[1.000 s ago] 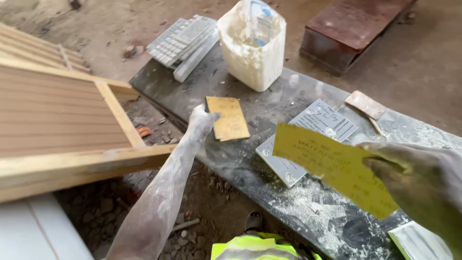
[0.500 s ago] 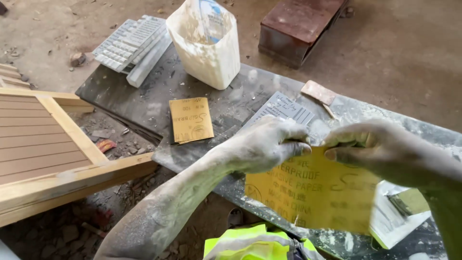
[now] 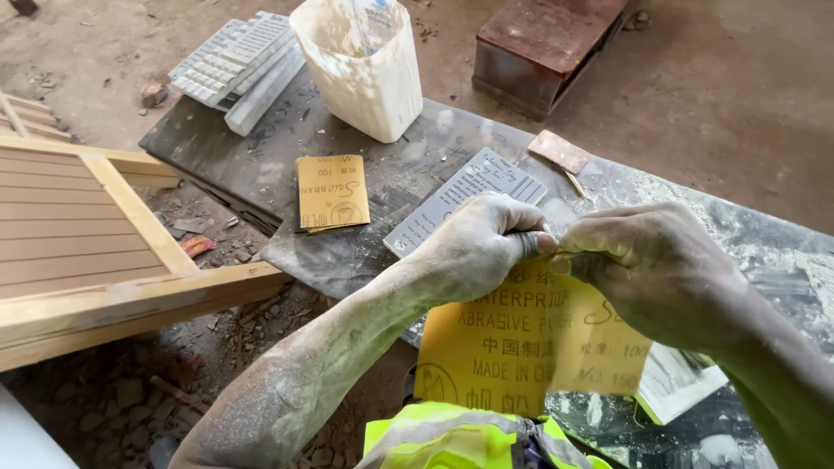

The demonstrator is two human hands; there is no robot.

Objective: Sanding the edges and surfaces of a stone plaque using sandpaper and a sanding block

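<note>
Yellow sandpaper sheet [image 3: 521, 356], printed backing side facing the camera, held up in the air above the near edge of the tabletop [image 3: 261, 148], hanging down from its top edge. Left hand [image 3: 482, 243], coated in pale dust, clenched on the sheet's top edge with thumb and fingertips pinching it. Right hand [image 3: 647, 269], equally dusty, pinching the same edge just beside the left hand, the fingertips of the two hands nearly touching. Below the sheet, a strip of bright yellow-green high-visibility garment [image 3: 452, 439] at the bottom of the view.

On the dark, dust-strewn tabletop behind the hands: a grey sandpaper sheet [image 3: 473, 195], partly hidden by the left hand; a smaller yellow sandpaper piece [image 3: 332, 191] lying flat to the left, well apart from both hands; a small brown worn block [image 3: 560, 152] near the far edge; a white cut-open plastic container [image 3: 360, 65], smeared inside, standing upright farther back; a stack of grey sandpaper sheets [image 3: 239, 65] at the far left corner. A further pale sheet [image 3: 682, 382] lies under the right forearm.

Left of the tabletop, a wooden louvred frame [image 3: 95, 243] lies over rubble-strewn ground. Beyond the tabletop, a rusty metal box [image 3: 543, 48] sits on the dirt floor
</note>
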